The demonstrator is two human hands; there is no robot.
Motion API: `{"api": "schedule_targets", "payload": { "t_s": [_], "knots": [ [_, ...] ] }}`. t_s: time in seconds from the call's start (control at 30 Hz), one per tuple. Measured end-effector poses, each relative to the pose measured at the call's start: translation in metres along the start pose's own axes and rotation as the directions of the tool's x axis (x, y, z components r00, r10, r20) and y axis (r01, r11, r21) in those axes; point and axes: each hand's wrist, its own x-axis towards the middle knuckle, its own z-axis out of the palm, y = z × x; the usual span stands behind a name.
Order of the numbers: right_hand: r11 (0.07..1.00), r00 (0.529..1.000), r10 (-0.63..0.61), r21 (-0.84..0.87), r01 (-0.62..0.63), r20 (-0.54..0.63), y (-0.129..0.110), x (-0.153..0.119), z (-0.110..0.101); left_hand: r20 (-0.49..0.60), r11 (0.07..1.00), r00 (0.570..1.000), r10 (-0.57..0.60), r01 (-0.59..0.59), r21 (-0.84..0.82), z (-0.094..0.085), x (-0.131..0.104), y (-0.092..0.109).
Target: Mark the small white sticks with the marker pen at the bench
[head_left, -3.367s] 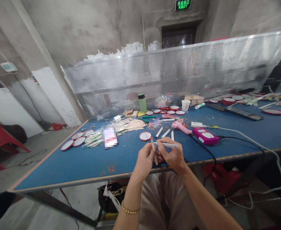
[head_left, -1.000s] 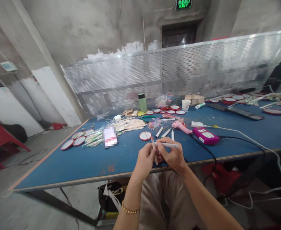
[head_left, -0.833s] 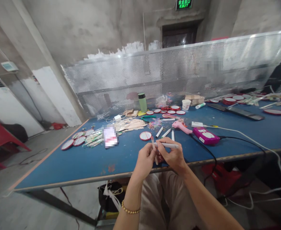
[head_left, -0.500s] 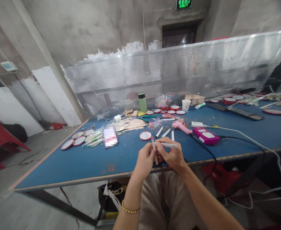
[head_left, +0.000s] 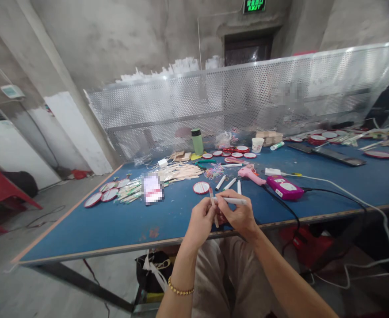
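Wooden stick (head_left: 212,199) is what's being worked on, just on the near side of the red-rimmed disc (head_left: 201,188) lying on the blue table (head_left: 115,229), so I'll use that disc for reference. Left hand (head_left: 201,221) is pinching the stick between thumb and fingers, right hand (head_left: 239,214) has a white marker (head_left: 233,201) gripped like a pen with its tip right up at the stick, but can't tell if it's actually touching. Progress-wise: far end of the stick is reddish while the lower bit looks pale and bare, so I'd call it partway at best, and any finer marks are too small to make out. Three loose markers (head_left: 230,183) sit to the right of the disc, a pink glue gun (head_left: 252,176) further right past those, and beyond the disc to its left there's a heap of sticks (head_left: 184,171), mostly bare-looking from here
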Motion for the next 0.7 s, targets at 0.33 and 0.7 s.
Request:
{"api": "schedule_targets", "payload": {
  "t_s": [0.33,0.7],
  "knots": [
    [1.000,1.000,0.001,-0.018,-0.001,0.019,0.0008,0.0007,-0.0002,0.005,1.000,1.000,0.007,-0.007,-0.021,-0.0007,0.0005,-0.0046],
    [0.999,0.999,-0.042,-0.019,0.041,-0.035,0.0006,0.0005,0.0006,0.025,0.997,0.999,-0.045,0.046,-0.064,0.0010,-0.0007,-0.0010]
  ]
}}
